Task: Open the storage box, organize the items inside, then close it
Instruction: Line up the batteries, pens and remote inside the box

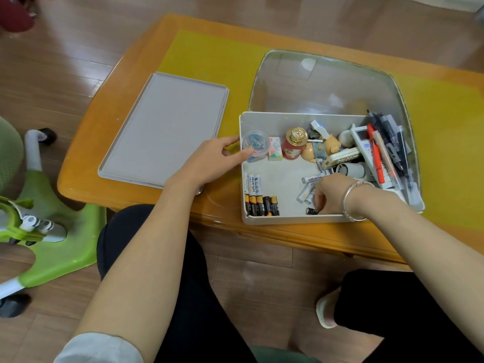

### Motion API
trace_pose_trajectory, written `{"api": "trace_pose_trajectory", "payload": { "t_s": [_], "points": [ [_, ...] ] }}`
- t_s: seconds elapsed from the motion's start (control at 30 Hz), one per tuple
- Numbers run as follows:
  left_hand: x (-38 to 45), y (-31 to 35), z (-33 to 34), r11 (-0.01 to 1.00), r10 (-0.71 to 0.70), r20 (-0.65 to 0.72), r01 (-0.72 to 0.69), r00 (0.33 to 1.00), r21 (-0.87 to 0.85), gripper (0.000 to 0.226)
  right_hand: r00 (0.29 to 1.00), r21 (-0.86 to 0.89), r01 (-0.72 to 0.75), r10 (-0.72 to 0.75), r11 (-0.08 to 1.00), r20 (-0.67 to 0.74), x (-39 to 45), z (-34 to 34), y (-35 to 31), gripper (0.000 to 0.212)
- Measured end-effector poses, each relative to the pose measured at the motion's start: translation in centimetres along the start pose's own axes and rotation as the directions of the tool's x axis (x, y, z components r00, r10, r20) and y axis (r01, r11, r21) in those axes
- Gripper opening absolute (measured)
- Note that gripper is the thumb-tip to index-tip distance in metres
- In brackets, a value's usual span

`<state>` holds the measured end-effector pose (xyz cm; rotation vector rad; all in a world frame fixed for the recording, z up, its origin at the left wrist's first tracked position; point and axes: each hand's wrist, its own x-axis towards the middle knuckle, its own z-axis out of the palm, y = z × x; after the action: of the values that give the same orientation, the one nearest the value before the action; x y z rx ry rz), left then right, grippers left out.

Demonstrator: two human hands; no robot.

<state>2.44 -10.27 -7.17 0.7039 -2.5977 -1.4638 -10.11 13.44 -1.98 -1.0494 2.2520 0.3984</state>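
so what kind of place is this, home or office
Most likely a home living room: a low orange wooden table on wood-plank flooring, a green child's ride-on toy beside it, and a storage box of household odds and ends such as batteries and a small bear figurine.

We see the white storage box (pixel 282 218) open on the table, batteries (pixel 262 205) lined up inside (pens (pixel 387 150) crowding its right), its grey lid (pixel 165 132) lying flat alongside.
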Motion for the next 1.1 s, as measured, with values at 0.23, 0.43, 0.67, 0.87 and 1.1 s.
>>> {"api": "trace_pose_trajectory", "payload": {
  "t_s": [0.23, 0.43, 0.67, 0.87, 1.1],
  "points": [
    [0.0, 0.0, -0.1, 1.0, 0.002, 0.011, -0.002, 1.0, -0.013, 0.074, 0.975, 0.285, 0.093, -0.029, 0.954, -0.222, -0.7, -0.1, -0.1, 0.008],
    [0.0, 0.1, -0.1, 1.0, 0.003, 0.013, -0.003, 1.0, -0.014, 0.075, 0.965, 0.532, 0.127, 0.021, 0.837, -0.263, -0.1, -0.2, -1.5, 0.023],
    [0.0, 0.0, -0.2, 1.0, 0.004, 0.008, -0.004, 1.0, -0.008, 0.075, 0.995, 0.57, 0.037, 0.02, 0.821, -0.094, 0.8, -0.1, -3.0, 0.017],
    [0.0, 0.0, -0.2, 1.0, -0.001, 0.016, 0.001, 1.0, -0.002, 0.077, 0.999, 0.613, 0.021, 0.012, 0.79, -0.049, 0.9, 0.3, -3.5, 0.014],
    [-0.1, 0.2, -0.2, 1.0, -0.004, 0.024, 0.004, 1.0, -0.002, 0.076, 1.0, 0.625, 0.017, -0.002, 0.781, -0.024, 1.0, 0.2, -3.5, 0.029]
  ]
}}
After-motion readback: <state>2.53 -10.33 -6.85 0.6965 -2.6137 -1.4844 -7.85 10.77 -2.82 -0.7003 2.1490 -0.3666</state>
